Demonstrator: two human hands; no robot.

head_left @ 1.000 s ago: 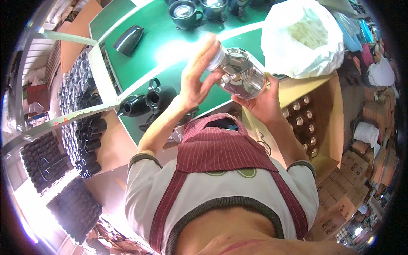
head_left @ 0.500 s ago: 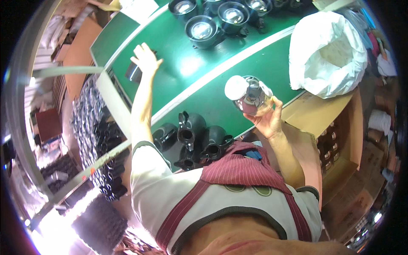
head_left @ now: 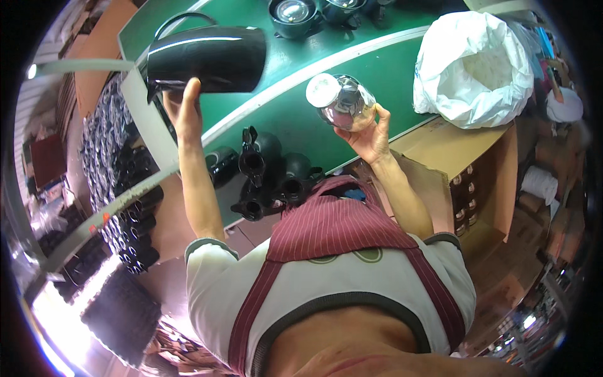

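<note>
Up at the far left, my left hand point(head_left: 183, 113) is closed on a glossy black jug shell point(head_left: 210, 60), which lies sideways in the air above the green table point(head_left: 282, 129). Its thin curved handle shows along the far side. My right hand point(head_left: 372, 138) grips a shiny, mirror-like flask liner point(head_left: 355, 112) over the near part of the table, with a white round piece point(head_left: 322, 90) at its far left end. Between my forearms, several black jugs point(head_left: 252, 162) stand or lean close together by the apron. The fingers behind the shell are partly hidden.
Black jugs with silvery insides point(head_left: 293, 11) stand at the far edge. A white plastic bag point(head_left: 430, 85) sits open at the right, beside a cardboard box point(head_left: 480, 151) holding rows of round-ended items. Stacked black parts point(head_left: 110, 163) and a metal rail point(head_left: 129, 196) are on the left.
My left hand, open and reaching over the table before, now holds the black jug shell, raised nearer. The liner in my right hand has shifted slightly left and up in view.
</note>
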